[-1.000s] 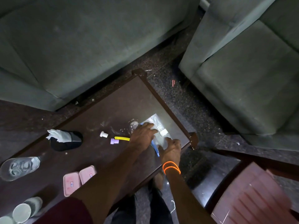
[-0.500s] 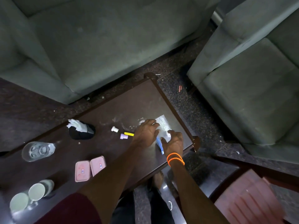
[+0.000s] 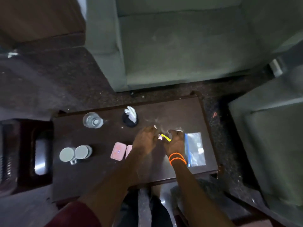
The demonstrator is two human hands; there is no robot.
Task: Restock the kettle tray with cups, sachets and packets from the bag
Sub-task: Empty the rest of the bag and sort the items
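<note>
Holding: the right hand (image 3: 174, 141) has its fingers curled around a thin yellow stick (image 3: 166, 137), above the middle of the dark table (image 3: 91, 174).
Left hand: the left hand (image 3: 145, 140) has its fingers bent close to the end of the stick, where a small pale purple piece (image 3: 159, 137) shows; the picture is blurred and I cannot tell if it grips it.
Bag: a clear plastic bag (image 3: 195, 149) with a blue strip lies flat on the table, just beside the right wrist.
Packets: two pink packets (image 3: 118, 151) lie side by side near the left forearm.
Cups: two pale cups (image 3: 74, 153) stand together at the left part of the table.
Glass: a clear glass (image 3: 92, 120) stands behind the cups.
Black holder: it stands behind the hands, with white paper (image 3: 131, 113) in it.
Wrist: orange bands (image 3: 177, 158) are around the right wrist.
</note>
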